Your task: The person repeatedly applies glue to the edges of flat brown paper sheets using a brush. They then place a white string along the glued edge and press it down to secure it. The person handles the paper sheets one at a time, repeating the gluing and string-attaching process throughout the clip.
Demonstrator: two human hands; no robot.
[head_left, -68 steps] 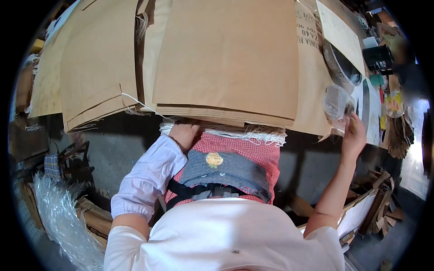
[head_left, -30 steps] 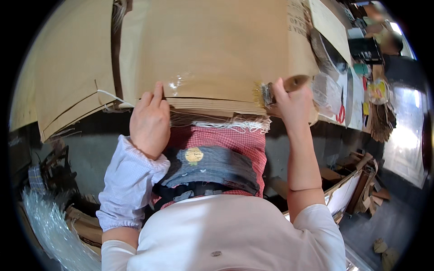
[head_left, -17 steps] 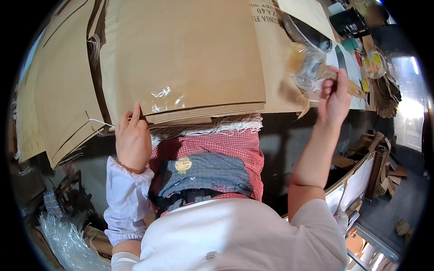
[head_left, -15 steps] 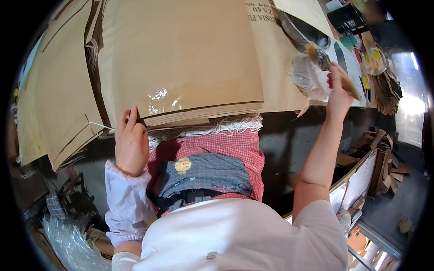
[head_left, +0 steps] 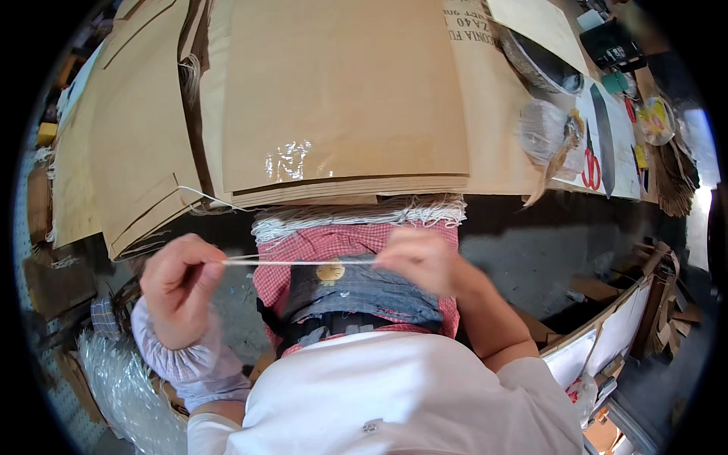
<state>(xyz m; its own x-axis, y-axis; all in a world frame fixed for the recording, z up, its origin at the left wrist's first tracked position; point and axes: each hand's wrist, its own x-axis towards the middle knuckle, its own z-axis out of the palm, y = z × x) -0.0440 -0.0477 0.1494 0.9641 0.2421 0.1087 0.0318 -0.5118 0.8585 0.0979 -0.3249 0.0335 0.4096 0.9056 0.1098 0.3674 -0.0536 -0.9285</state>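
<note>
A thin white string [head_left: 303, 263] is stretched level above my lap between both hands. My left hand [head_left: 178, 284] pinches one end between thumb and fingers. At the other end my right hand [head_left: 425, 259], blurred by motion, is closed on the string. Behind it a bundle of white strings [head_left: 356, 218] hangs along the table's front edge. Just beyond lies a stack of brown paper sheets [head_left: 341, 98], its top sheet marked by a shiny wet patch near the front. The brush [head_left: 563, 152] rests at the right beside a clear plastic bag [head_left: 540, 130].
Folded brown paper [head_left: 140, 144] lies at the left, with a loose string across its corner. On the right are red-handled scissors [head_left: 591, 168], a long dark blade [head_left: 603, 129], a dark basin [head_left: 535, 64] and a black container [head_left: 613, 45]. Clear plastic strands [head_left: 125, 387] sit low at the left.
My right hand has let go of the brush and come back to my lap. My left hand has left the paper's edge. A string is now held taut between both hands.
</note>
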